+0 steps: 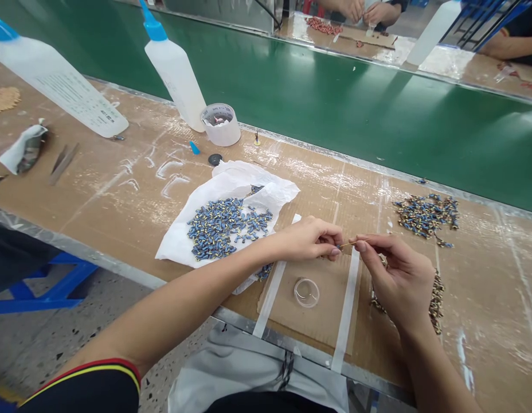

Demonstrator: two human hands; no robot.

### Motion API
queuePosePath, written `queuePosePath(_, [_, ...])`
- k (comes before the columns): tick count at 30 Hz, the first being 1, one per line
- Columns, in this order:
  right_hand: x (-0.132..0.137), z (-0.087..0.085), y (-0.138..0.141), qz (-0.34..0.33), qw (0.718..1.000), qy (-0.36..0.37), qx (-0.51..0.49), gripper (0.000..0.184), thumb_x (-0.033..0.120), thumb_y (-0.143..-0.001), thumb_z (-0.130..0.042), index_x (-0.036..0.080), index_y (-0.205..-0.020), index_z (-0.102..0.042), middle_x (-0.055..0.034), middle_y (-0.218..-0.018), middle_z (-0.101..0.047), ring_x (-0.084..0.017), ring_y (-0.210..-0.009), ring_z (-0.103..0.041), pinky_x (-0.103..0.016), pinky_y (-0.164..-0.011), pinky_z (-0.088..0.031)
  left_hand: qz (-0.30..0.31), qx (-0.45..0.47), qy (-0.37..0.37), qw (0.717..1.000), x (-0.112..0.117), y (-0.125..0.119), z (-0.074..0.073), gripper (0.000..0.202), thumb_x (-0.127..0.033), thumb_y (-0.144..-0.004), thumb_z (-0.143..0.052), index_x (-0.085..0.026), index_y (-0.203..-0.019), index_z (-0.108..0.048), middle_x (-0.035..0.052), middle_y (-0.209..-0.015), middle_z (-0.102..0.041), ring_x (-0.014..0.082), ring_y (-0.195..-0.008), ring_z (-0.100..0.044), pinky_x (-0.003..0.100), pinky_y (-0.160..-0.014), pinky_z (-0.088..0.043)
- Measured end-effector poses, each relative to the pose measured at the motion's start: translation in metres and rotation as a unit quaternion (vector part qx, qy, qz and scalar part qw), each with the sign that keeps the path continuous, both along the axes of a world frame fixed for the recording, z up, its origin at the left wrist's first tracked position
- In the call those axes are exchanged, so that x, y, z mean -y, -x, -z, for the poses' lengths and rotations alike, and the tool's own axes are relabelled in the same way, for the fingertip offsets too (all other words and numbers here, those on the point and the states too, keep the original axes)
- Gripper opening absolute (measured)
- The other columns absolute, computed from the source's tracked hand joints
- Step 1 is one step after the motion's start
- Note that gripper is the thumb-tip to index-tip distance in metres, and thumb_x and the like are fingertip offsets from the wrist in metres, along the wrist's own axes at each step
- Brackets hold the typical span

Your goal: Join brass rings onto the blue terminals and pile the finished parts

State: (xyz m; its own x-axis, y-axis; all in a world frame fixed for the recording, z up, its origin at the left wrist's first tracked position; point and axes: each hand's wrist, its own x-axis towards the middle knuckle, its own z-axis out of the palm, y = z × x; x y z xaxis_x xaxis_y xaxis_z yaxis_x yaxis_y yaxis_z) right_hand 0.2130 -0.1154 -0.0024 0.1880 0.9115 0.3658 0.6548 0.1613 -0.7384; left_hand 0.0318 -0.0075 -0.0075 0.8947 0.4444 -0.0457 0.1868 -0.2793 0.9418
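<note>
My left hand point(311, 238) is closed in a pinch over the cardboard pad, its fingertips on a tiny dark piece whose kind I cannot make out. From the right, my right hand point(397, 275) pinches a thin tan stick point(348, 244), whose tip meets the left fingertips. Below the hands, a small clear round cup point(306, 292) sits on the cardboard pad point(287, 318). Left of it, many small blue and yellow parts point(216, 226) lie on a white sheet point(175, 241). Partly hidden under my right hand is a pile of small brown and cream parts point(437, 301).
Farther right lies a pile of blue and brown parts point(427, 215). Behind stand two white bottles with blue nozzles point(173, 80) and a tape roll point(222, 125). Tweezers point(63, 163) lie at left. Beyond a green belt point(292, 86), other people's hands point(369, 12) work.
</note>
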Motion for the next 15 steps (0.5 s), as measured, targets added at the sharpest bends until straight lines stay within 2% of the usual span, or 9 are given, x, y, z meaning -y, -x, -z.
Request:
queuePosePath(6, [-0.001, -0.001, 0.002, -0.005, 1.0, 0.011, -0.014, 0.007, 0.024, -0.086, -0.068, 0.024, -0.093, -0.072, -0.0021, -0.087, -0.075, -0.016, -0.076, -0.068, -0.029, -0.069, -0.051, 0.004, 0.001, -0.002, 1.0, -0.001, 0.001, -0.001, 0.009, -0.012, -0.089, -0.056, -0.015, -0.092, -0.064, 0.0036, -0.084, -0.072, 0.0131, -0.079, -0.067, 0.024, -0.073, -0.047])
queuePosePath(12, [-0.002, -0.002, -0.002, 0.013, 0.991, 0.006, -0.136, 0.007, 0.024, -0.086, -0.069, 0.024, -0.092, -0.071, -0.0032, -0.089, -0.073, -0.017, -0.08, -0.067, -0.03, -0.071, -0.051, -0.001, -0.005, 0.011, 1.0, -0.001, 0.001, -0.001, 0.008, -0.012, -0.088, -0.058, -0.015, -0.091, -0.064, 0.0037, -0.084, -0.072, 0.0127, -0.078, -0.066, 0.023, -0.072, -0.047])
queuePosePath(15, [0.0, -0.011, -0.002, -0.061, 0.982, -0.012, -0.181, 0.008, 0.019, -0.086, -0.067, 0.025, -0.091, -0.07, -0.0018, -0.085, -0.068, -0.016, -0.078, -0.064, -0.028, -0.067, -0.049, -0.006, -0.002, 0.027, 1.0, -0.001, 0.001, 0.001, 0.01, -0.012, -0.088, -0.057, -0.015, -0.093, -0.065, 0.0039, -0.085, -0.072, 0.0124, -0.078, -0.066, 0.023, -0.072, -0.047])
